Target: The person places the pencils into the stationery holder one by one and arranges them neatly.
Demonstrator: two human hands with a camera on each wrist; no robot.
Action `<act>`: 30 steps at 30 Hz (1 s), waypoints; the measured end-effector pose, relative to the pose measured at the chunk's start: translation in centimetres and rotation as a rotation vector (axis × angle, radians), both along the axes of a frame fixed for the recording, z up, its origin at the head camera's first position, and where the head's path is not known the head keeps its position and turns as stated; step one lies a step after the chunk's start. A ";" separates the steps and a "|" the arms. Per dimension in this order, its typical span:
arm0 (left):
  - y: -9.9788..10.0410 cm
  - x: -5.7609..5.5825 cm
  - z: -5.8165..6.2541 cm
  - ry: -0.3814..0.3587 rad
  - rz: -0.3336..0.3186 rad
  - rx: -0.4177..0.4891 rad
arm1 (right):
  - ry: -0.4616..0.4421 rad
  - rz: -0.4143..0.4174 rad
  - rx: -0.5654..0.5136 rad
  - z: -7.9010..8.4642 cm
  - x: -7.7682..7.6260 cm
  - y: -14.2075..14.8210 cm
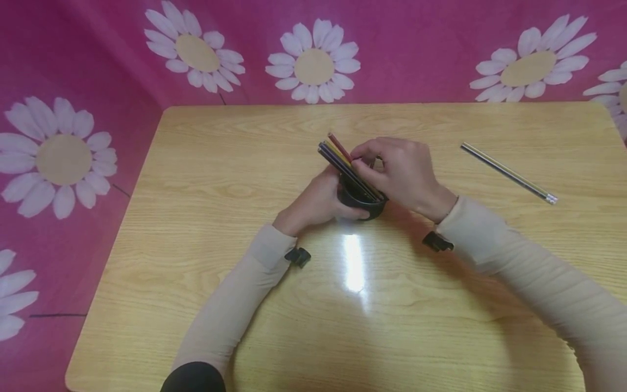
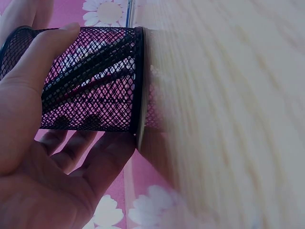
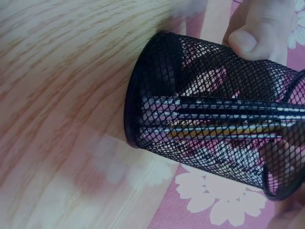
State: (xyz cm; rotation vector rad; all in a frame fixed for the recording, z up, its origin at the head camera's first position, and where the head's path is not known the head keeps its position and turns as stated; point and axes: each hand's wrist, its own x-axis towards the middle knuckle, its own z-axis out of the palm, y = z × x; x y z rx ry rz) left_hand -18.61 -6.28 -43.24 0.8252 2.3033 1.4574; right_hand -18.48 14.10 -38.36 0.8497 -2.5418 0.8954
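My left hand [image 1: 318, 198] grips a black mesh pencil cup [image 2: 95, 78], its thumb on the near side and its fingers around the far side. The cup stands upright with its base on the table. Several pencils lean to the left inside it: dark pencils [image 1: 338, 162], a yellow pencil [image 1: 335, 147] and a red pencil [image 1: 337, 141]. Over the rim, the thumb and forefinger of my right hand [image 1: 404, 169] pinch the red pencil. Through the mesh in the right wrist view, the lower pencil ends [image 3: 164, 114] reach near the cup's base.
A dark and pale striped pencil [image 1: 509, 173] with a white end lies at the right of the wooden table [image 1: 196, 218]. A pink cloth [image 1: 416, 49] with white daisies hangs along the back and left edges. Black clips [image 1: 297, 256] sit at both cuffs.
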 end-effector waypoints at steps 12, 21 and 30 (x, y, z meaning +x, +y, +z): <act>-0.1 0.1 0.1 -0.014 0.017 -0.021 | 0.041 -0.006 -0.026 0.3 0.4 0.9; 0.0 0.1 0.0 0.001 0.027 -0.031 | 0.077 -0.053 -0.047 0.9 0.7 3.0; 0.0 0.2 0.1 -0.014 0.054 -0.057 | 0.117 -0.113 -0.056 1.5 0.6 6.0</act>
